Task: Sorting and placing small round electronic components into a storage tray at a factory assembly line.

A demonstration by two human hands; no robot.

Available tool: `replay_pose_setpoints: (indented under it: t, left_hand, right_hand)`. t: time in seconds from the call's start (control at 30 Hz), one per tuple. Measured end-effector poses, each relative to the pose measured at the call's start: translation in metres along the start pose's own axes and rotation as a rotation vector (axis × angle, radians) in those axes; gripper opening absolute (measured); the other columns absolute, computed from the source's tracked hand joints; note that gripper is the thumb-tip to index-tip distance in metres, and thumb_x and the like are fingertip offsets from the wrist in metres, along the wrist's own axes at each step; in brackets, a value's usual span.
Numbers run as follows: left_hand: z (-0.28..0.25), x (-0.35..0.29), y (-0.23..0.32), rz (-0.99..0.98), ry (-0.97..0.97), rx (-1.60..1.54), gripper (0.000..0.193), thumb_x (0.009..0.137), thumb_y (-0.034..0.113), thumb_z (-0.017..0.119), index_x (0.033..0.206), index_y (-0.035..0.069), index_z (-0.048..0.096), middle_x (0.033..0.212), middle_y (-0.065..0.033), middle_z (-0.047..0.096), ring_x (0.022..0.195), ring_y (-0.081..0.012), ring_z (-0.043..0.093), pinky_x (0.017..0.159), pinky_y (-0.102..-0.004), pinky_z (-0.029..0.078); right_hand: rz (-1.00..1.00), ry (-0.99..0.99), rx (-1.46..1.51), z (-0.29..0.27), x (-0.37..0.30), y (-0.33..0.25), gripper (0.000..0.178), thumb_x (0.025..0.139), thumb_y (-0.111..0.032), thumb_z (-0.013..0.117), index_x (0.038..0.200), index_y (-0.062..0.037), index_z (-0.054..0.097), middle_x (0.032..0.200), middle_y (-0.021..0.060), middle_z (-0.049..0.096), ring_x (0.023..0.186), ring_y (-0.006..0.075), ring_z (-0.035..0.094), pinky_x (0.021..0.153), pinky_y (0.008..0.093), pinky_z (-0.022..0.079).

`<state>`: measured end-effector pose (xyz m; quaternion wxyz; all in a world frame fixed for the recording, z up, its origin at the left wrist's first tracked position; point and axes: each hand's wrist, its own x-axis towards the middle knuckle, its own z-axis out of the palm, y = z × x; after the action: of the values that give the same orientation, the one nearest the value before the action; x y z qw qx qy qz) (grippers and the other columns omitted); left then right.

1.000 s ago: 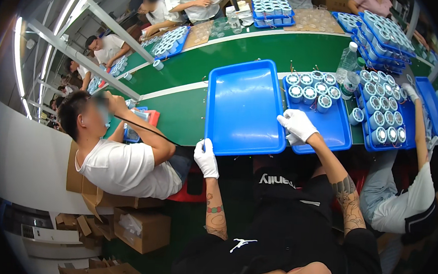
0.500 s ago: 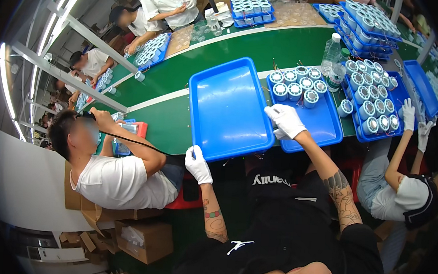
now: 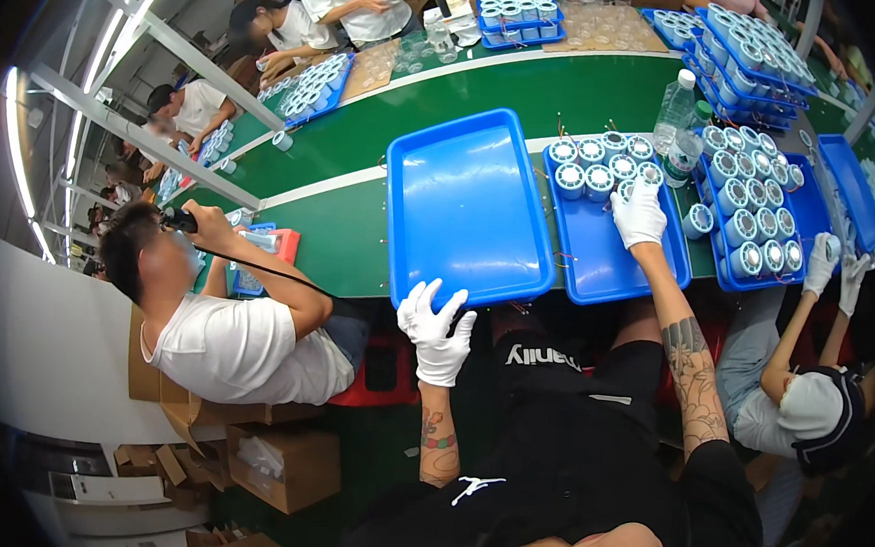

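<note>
My left hand [image 3: 436,332], in a white glove, is open with fingers spread at the near edge of an empty blue tray [image 3: 471,210]. My right hand [image 3: 639,216], also gloved, reaches over a second blue tray [image 3: 608,274] to the right. Its fingers are closed round a light-blue cylinder [image 3: 624,188] at the near side of a group, and the hand hides most of that piece. Several more light-blue cylinders [image 3: 599,178] with silvery centres stand upright behind it, with thin wires around the tray's edges.
Right of my trays are plastic bottles [image 3: 676,108], a single cylinder [image 3: 697,220] and a full blue tray [image 3: 813,201]. A gloved co-worker [image 3: 801,396] sits there. On my left, a person in white [image 3: 243,347] holds a dark object. Cardboard boxes [image 3: 285,470] stand behind.
My right hand has moved from the empty tray's right edge to the cylinders. My left hand has loosened from the tray corner, its fingers spreading.
</note>
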<state>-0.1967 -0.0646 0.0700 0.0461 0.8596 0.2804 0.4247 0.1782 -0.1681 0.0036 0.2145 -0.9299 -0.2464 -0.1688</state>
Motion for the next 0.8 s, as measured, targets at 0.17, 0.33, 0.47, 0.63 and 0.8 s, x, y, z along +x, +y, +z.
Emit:
replay_pose_setpoints:
  t: [0.17,0.33,0.47,0.63,0.8]
  left_hand:
    - [0.016,-0.01,-0.027,0.029,0.028,-0.022,0.02,0.075,0.023,0.074,0.095,0.021,0.072,0.114,-0.0071,0.061,0.108,-0.0277,0.053,0.096,-0.0404,0.038]
    - [0.017,-0.007,-0.035,0.015,0.034,-0.063,0.02,0.073,0.026,0.075,0.093,0.021,0.073,0.11,-0.0054,0.063,0.108,-0.0273,0.054,0.096,-0.0415,0.038]
    - [0.016,-0.005,-0.031,0.031,0.035,-0.094,0.022,0.073,0.021,0.075,0.095,0.02,0.072,0.111,-0.0063,0.062,0.108,-0.0277,0.054,0.096,-0.0418,0.039]
    - [-0.001,0.004,0.005,-0.045,0.183,-0.12,0.021,0.073,0.009,0.07,0.094,0.012,0.07,0.109,-0.0089,0.063,0.106,-0.029,0.054,0.095,-0.0416,0.04]
    - [0.014,0.008,0.089,-0.139,0.247,-0.742,0.024,0.067,0.0,0.064,0.09,0.008,0.068,0.105,-0.0079,0.063,0.097,-0.0282,0.057,0.089,-0.0409,0.045]
  right_hand:
    - [0.064,-0.025,-0.031,0.0,-0.007,0.0,0.039,0.082,-0.036,0.061,0.105,-0.0054,0.054,0.095,0.0178,0.06,0.073,0.035,0.064,0.064,0.0431,0.052]
    - [0.039,-0.103,-0.072,-0.024,-0.023,0.002,0.037,0.082,-0.035,0.06,0.103,-0.0041,0.055,0.091,0.0165,0.061,0.073,0.0342,0.064,0.061,0.042,0.053]
    - [0.034,-0.208,-0.028,-0.058,-0.033,0.003,0.035,0.083,-0.035,0.06,0.099,-0.0044,0.056,0.087,0.0163,0.062,0.074,0.0328,0.065,0.061,0.0422,0.053]
    - [0.322,-0.618,0.295,-0.122,-0.023,-0.009,0.038,0.084,-0.037,0.061,0.1,-0.0024,0.058,0.087,0.0167,0.064,0.068,0.0293,0.064,0.055,0.0375,0.053]
    - [0.094,-0.337,0.52,-0.075,-0.029,0.043,0.044,0.083,-0.039,0.064,0.103,0.0001,0.06,0.087,0.016,0.066,0.059,0.0245,0.062,0.045,0.0302,0.05]
